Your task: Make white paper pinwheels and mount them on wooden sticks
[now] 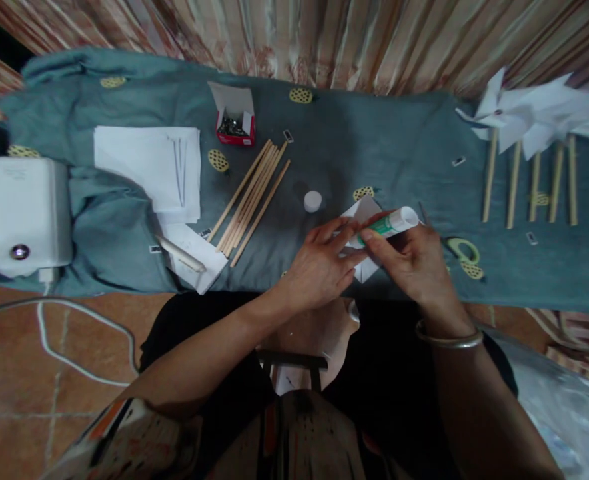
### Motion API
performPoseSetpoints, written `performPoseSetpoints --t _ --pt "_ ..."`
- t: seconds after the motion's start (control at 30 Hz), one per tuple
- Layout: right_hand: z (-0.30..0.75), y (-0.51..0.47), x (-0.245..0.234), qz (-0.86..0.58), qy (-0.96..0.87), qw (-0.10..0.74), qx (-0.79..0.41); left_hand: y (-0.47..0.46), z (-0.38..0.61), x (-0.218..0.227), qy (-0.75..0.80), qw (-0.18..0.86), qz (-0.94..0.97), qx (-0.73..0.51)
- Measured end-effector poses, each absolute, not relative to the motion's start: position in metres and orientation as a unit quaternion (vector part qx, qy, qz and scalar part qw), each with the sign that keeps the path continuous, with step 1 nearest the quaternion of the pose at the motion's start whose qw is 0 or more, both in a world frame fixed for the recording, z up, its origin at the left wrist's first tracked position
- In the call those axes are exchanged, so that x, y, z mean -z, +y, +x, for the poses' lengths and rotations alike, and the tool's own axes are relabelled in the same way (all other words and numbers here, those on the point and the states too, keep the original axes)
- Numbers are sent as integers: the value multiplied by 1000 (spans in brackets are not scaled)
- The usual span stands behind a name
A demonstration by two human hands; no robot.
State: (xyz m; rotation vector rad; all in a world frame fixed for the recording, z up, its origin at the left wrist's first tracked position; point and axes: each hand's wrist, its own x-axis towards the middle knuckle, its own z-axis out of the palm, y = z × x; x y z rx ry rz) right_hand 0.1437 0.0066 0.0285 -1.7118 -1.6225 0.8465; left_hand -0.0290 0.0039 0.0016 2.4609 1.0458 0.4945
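Note:
My right hand [417, 257] is closed around a green and white glue stick [387, 227], tilted over a white sheet of paper [367, 270]. The stick's white base points up and right; its lower tip is hidden by my fingers. My left hand [322, 263] has its fingers on the paper's left side, holding it at the table's front edge, close to the tip. The paper shows crease lines and is partly covered by both hands. A round white cap [312, 201] rests on the cloth just beyond my left hand.
Thin wooden sticks [249, 200] lie left of centre, near a red box of small dark metal pieces [235, 128]. Paper sheets [144, 163], a white pen [180, 253] and a corded white device [28, 213] are left. Green-handled scissors [463, 251] and paper pinwheels [534, 113] are right.

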Motion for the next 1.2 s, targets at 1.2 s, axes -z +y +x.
performPoseSetpoints --t 1.2 --pt "147 -1 -30 -478 -170 572 -645 53 -54 -1 516 485 540 -455"
